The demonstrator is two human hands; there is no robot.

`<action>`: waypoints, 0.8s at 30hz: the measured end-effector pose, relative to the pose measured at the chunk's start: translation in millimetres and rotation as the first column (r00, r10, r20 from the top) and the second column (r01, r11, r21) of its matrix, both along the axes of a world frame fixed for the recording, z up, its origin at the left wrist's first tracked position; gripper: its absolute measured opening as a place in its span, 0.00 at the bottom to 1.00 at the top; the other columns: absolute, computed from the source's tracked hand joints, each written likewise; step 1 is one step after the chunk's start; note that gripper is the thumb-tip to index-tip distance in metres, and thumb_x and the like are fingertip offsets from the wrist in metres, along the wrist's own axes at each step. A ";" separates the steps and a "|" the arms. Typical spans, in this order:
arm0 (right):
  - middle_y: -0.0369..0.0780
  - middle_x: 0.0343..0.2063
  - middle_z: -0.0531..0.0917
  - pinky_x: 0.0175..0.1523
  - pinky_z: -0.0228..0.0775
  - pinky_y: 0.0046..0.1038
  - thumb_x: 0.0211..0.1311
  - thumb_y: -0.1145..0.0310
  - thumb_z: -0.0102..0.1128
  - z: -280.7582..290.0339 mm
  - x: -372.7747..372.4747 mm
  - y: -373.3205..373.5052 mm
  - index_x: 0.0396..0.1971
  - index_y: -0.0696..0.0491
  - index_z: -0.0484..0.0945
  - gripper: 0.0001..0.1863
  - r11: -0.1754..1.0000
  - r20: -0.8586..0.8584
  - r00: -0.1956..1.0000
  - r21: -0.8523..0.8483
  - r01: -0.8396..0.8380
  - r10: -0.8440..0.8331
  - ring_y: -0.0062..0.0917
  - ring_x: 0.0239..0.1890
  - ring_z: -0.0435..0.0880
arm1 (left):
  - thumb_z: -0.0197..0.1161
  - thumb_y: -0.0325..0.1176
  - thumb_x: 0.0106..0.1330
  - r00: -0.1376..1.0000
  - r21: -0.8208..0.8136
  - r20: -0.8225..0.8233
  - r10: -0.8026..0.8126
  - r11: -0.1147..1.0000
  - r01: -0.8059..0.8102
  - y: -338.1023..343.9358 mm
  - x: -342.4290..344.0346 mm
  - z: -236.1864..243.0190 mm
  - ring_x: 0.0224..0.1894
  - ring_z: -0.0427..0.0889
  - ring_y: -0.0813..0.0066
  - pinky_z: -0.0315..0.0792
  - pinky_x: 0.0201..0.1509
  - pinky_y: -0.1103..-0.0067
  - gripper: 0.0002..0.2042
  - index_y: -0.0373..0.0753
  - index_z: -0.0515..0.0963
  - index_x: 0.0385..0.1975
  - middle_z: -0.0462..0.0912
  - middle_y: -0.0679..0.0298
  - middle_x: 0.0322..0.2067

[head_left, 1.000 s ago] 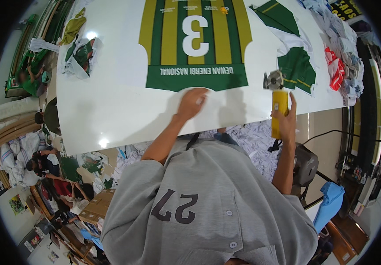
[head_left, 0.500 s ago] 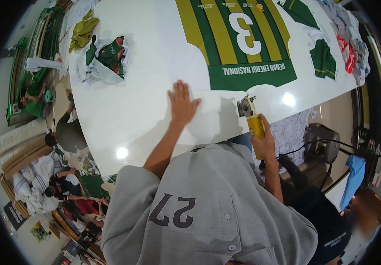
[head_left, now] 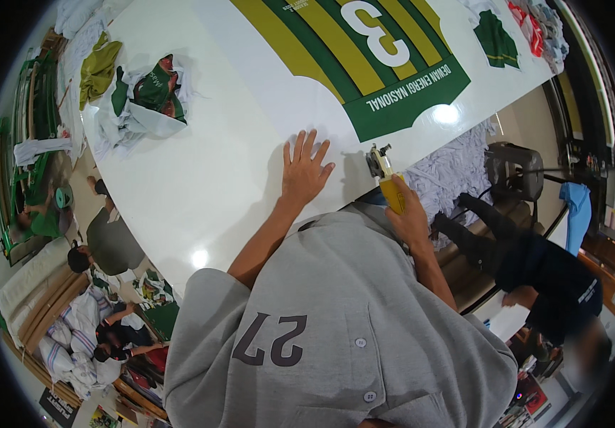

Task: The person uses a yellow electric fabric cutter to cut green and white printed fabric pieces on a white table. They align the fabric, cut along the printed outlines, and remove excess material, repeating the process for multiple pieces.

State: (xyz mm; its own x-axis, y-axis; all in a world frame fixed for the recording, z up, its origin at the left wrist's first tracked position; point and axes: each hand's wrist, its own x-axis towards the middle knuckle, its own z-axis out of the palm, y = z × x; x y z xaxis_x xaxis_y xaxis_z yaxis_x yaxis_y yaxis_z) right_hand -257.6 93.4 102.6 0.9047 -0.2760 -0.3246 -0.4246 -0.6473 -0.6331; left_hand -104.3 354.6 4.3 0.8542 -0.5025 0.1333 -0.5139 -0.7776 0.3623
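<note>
Gripping yellow handheld cutter (head_left: 393, 194) in right hand (head_left: 411, 217) with closed fingers, just below striped green panel (head_left: 362, 71) on bench (head_left: 215, 178). Holding left hand (head_left: 304, 178) palm-down, 5 fingers spread, empty. For control: steer level, left fingers clear of metal head (head_left: 378, 164).

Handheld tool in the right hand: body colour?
The handheld tool has a yellow body, best seen in the head view.

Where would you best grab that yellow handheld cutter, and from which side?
I'd grip the cutter by its yellow barrel, coming from the rear, as the right hand does: the barrel looks long and slim, and the metal head sits at the opposite end.
</note>
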 end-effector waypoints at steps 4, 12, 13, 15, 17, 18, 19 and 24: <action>0.53 0.53 0.84 0.63 0.80 0.43 0.62 0.72 0.69 -6.1 10.2 11.0 0.80 0.35 0.71 0.44 1.000 0.064 0.998 0.000 -0.002 0.002 0.52 0.56 0.87 | 0.64 0.55 0.79 0.997 0.024 -0.017 -0.076 0.997 0.076 -0.7 14.4 -15.2 0.86 0.57 0.46 0.51 0.84 0.36 0.29 0.54 0.77 0.76 0.62 0.54 0.84; 0.56 0.59 0.84 0.65 0.81 0.45 0.61 0.72 0.71 -6.3 45.4 13.0 0.80 0.37 0.70 0.45 0.999 -0.036 0.999 -0.036 -0.008 0.007 0.53 0.59 0.87 | 0.66 0.53 0.78 0.997 -0.008 0.010 -0.075 0.997 0.075 -2.1 15.6 -16.3 0.85 0.60 0.49 0.53 0.84 0.36 0.28 0.56 0.77 0.75 0.64 0.56 0.83; 0.55 0.58 0.84 0.64 0.81 0.46 0.61 0.72 0.71 -6.8 48.1 12.6 0.80 0.37 0.70 0.45 0.999 -0.016 1.000 -0.044 -0.022 0.022 0.54 0.58 0.87 | 0.66 0.53 0.78 0.998 -0.013 0.012 -0.069 0.998 0.069 -2.2 15.4 -16.1 0.85 0.60 0.49 0.53 0.84 0.36 0.28 0.57 0.77 0.75 0.64 0.56 0.83; 0.54 0.56 0.83 0.61 0.81 0.47 0.63 0.71 0.71 -7.1 50.4 11.0 0.80 0.35 0.71 0.43 0.999 0.040 0.999 -0.039 -0.028 0.030 0.55 0.56 0.86 | 0.67 0.53 0.77 0.998 -0.020 -0.001 -0.062 0.998 0.062 -2.4 13.9 -15.7 0.85 0.61 0.50 0.53 0.83 0.36 0.27 0.59 0.77 0.75 0.65 0.56 0.82; 0.54 0.55 0.83 0.61 0.82 0.47 0.63 0.71 0.71 -7.5 53.8 8.1 0.80 0.36 0.70 0.43 0.998 0.034 0.998 -0.043 -0.053 0.055 0.54 0.55 0.87 | 0.68 0.52 0.76 0.998 -0.026 -0.011 -0.055 0.998 0.054 -2.8 14.6 -15.5 0.85 0.61 0.50 0.54 0.83 0.36 0.27 0.60 0.78 0.74 0.66 0.56 0.82; 0.53 0.55 0.83 0.61 0.82 0.46 0.63 0.71 0.71 -7.7 54.4 7.7 0.80 0.36 0.70 0.43 0.998 0.036 0.998 -0.034 -0.050 0.051 0.54 0.55 0.87 | 0.68 0.52 0.76 0.998 -0.020 -0.010 -0.056 0.998 0.056 -3.0 14.6 -15.2 0.85 0.61 0.51 0.54 0.83 0.36 0.26 0.61 0.78 0.73 0.66 0.56 0.82; 0.53 0.55 0.83 0.61 0.82 0.46 0.63 0.71 0.71 -8.0 55.3 7.2 0.80 0.36 0.70 0.43 0.997 0.020 0.998 -0.039 -0.060 0.061 0.54 0.55 0.87 | 0.68 0.52 0.76 0.998 -0.018 -0.004 -0.056 0.998 0.056 -3.1 14.8 -15.0 0.85 0.61 0.51 0.54 0.83 0.36 0.26 0.61 0.79 0.73 0.67 0.56 0.81; 0.53 0.53 0.83 0.60 0.81 0.47 0.64 0.72 0.70 -10.7 62.6 7.0 0.80 0.36 0.71 0.43 0.997 0.053 0.996 -0.028 -0.071 0.072 0.53 0.54 0.87 | 0.68 0.52 0.77 0.998 -0.015 0.001 -0.067 0.998 0.067 -3.6 15.7 -14.5 0.84 0.62 0.52 0.55 0.82 0.37 0.24 0.61 0.81 0.71 0.69 0.57 0.80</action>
State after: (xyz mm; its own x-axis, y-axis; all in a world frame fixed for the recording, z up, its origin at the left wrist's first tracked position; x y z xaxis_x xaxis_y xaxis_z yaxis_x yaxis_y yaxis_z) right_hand -195.0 100.4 91.9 0.9384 -0.2180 -0.2680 -0.3423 -0.6915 -0.6361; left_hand -88.6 351.1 -10.2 0.8186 -0.5566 0.1415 -0.5649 -0.7360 0.3731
